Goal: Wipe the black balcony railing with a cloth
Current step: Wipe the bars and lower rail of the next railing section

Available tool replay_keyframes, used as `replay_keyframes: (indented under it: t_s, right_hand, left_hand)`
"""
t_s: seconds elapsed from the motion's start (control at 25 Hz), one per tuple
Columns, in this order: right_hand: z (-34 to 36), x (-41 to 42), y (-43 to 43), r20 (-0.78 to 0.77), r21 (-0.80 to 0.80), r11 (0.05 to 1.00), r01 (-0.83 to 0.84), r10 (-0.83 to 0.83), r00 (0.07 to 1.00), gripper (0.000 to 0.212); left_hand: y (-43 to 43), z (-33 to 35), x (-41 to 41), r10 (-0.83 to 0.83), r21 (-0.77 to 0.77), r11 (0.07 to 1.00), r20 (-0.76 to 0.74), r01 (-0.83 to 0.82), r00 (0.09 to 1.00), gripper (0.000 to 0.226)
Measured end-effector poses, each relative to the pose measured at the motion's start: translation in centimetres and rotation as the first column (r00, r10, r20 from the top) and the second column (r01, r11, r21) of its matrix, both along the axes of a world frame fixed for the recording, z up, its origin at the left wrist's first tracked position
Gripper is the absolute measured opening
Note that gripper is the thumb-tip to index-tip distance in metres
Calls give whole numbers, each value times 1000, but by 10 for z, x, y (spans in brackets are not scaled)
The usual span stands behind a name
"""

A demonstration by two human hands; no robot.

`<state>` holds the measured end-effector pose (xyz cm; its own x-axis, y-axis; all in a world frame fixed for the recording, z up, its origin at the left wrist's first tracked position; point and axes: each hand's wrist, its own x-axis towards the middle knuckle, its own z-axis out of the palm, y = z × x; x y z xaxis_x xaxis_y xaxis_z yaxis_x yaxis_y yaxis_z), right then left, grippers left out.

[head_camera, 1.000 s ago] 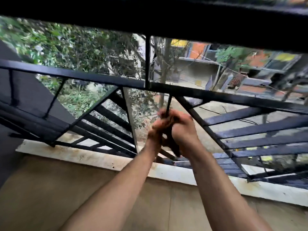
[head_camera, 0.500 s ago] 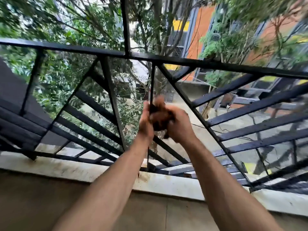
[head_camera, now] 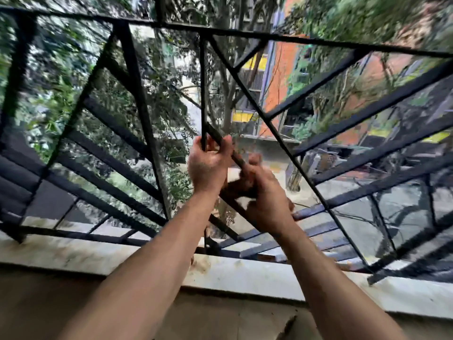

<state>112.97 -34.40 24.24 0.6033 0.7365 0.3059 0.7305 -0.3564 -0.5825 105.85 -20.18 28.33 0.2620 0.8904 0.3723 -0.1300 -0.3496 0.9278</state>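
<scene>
Green trees (head_camera: pixel 61 82) fill the far left, behind the black railing (head_camera: pixel 136 94), which stands on a pale ledge (head_camera: pixel 73 251). Near the middle, the left hand (head_camera: pixel 207 165) has its grip curled round a thin bar (head_camera: pixel 202 94) that stands upright. I think it holds on there to keep the person steady while the other hand rubs. Just to its right, a slanted bar (head_camera: pixel 216 134) runs down past the thumb. The brown cloth (head_camera: pixel 239 188) is bunched on that slanted bar, lower down, so it can rub the dirt off. The right hand (head_camera: pixel 267 202) has its grip clenched round the cloth and presses it to the bar. This hand looks a bit blurry. Far right, behind the bars, is an orange building (head_camera: pixel 282 82).
</scene>
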Motion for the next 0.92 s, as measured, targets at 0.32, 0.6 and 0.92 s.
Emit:
replay_keyframes:
  t_s: [0.32, 0.6, 0.92]
  right_hand:
    - [62, -29, 42, -60, 208, 978, 1, 12, 998, 57]
    - [-49, 50, -70, -1, -421, 907, -15, 16, 1000, 37]
    - [-49, 13, -54, -109, -297, 879, 374, -420, 901, 31]
  left_hand:
    - [-9, -7, 3, 54, 102, 993, 38, -57, 998, 42]
    - [-13, -7, 1, 64, 198, 977, 92, -81, 994, 41]
    - [-10, -14, 2, 35, 233, 971, 76, -51, 997, 46]
